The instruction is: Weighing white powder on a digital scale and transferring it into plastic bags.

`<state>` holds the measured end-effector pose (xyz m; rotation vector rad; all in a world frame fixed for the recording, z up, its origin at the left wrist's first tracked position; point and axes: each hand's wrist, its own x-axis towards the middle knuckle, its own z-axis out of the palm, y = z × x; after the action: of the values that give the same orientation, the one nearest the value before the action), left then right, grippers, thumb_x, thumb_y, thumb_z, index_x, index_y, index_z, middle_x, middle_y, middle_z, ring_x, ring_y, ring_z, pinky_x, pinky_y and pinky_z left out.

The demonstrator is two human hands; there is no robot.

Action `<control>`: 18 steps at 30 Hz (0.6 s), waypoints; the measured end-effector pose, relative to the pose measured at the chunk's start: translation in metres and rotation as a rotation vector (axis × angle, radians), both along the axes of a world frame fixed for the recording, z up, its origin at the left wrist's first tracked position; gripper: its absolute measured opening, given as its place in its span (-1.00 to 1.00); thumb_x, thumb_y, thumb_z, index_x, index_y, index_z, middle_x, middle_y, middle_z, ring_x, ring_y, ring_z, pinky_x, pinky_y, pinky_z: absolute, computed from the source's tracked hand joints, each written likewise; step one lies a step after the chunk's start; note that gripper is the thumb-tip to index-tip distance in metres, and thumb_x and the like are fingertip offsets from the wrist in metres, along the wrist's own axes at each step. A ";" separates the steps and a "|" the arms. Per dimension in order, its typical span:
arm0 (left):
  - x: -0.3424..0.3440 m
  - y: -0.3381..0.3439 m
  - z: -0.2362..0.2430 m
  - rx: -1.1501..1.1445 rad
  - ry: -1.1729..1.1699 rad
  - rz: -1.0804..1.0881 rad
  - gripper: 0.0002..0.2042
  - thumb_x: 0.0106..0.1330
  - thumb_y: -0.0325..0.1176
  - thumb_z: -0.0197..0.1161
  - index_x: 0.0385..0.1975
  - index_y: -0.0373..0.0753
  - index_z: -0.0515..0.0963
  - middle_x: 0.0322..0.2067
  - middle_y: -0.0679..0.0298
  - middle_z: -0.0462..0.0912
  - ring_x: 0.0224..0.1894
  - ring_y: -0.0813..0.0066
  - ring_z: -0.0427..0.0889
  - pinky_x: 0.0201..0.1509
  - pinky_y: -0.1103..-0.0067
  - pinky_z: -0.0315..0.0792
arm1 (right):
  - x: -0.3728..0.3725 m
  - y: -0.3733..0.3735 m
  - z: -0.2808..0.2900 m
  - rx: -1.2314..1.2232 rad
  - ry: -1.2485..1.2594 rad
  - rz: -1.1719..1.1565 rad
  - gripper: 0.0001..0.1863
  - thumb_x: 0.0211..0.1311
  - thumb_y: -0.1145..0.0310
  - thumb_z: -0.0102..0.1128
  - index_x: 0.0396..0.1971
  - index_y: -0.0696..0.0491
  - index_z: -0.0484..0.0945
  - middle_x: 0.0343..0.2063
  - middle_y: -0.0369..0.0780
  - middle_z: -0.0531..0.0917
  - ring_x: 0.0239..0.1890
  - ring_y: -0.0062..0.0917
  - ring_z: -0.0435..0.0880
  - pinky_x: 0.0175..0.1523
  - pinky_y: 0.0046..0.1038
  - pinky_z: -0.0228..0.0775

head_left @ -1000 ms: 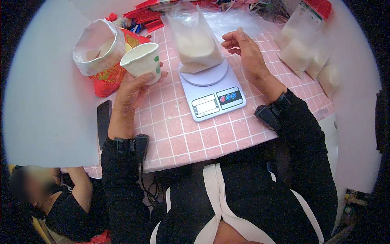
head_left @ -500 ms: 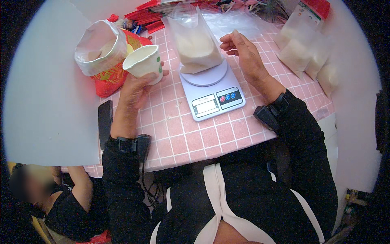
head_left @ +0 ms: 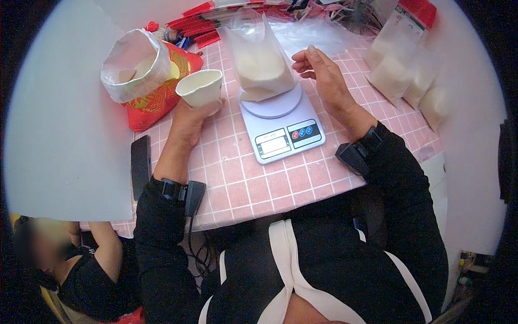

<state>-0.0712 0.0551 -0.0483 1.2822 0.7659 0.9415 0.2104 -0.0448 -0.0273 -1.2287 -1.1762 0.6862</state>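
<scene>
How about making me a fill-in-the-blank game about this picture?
1. The left hand holds a white ____.
2. The bag of pale grains stands on top of a ____.
3. The tabletop has white lines between ____ squares.
4. The black phone lies on the person's ____ side.

Missing words: cup; scale; pink; left.

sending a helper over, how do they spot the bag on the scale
On the pink grid-patterned tabletop, find the white digital kitchen scale. On its round platform rests a translucent plastic bag, partly filled with pale contents. Unlike the filled bags clustered at right, it stands alone.
</scene>
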 end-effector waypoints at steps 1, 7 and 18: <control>-0.001 0.002 0.000 0.004 0.026 -0.009 -0.46 0.04 -0.58 0.35 0.09 -0.31 0.39 -0.09 0.18 0.57 -0.10 0.32 0.62 0.00 0.45 0.57 | 0.001 0.000 -0.001 0.020 -0.010 -0.011 -0.39 0.45 -0.14 -0.23 -0.15 0.15 0.56 -0.27 -0.16 0.63 -0.18 -0.50 0.55 0.02 -0.44 0.36; -0.004 0.001 0.004 0.008 0.035 -0.007 -0.46 0.10 -0.60 0.30 0.13 -0.32 0.33 -0.06 0.10 0.54 -0.07 0.21 0.62 0.02 0.38 0.60 | 0.002 0.003 -0.001 0.019 -0.007 0.004 -0.40 0.45 -0.13 -0.22 -0.15 0.15 0.55 -0.27 -0.16 0.63 -0.17 -0.50 0.54 0.04 -0.44 0.35; 0.001 -0.001 0.002 0.116 0.183 0.027 -0.57 0.01 -0.55 0.38 -0.04 -0.25 0.54 -0.25 0.32 0.65 -0.36 0.63 0.58 -0.29 0.65 0.49 | 0.003 0.002 -0.002 -0.005 0.005 -0.008 -0.41 0.46 -0.11 -0.23 -0.14 0.16 0.54 -0.27 -0.16 0.61 -0.17 -0.49 0.52 0.03 -0.44 0.34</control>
<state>-0.0698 0.0543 -0.0459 1.4775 0.8831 0.9093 0.2136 -0.0428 -0.0290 -1.2341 -1.1653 0.6864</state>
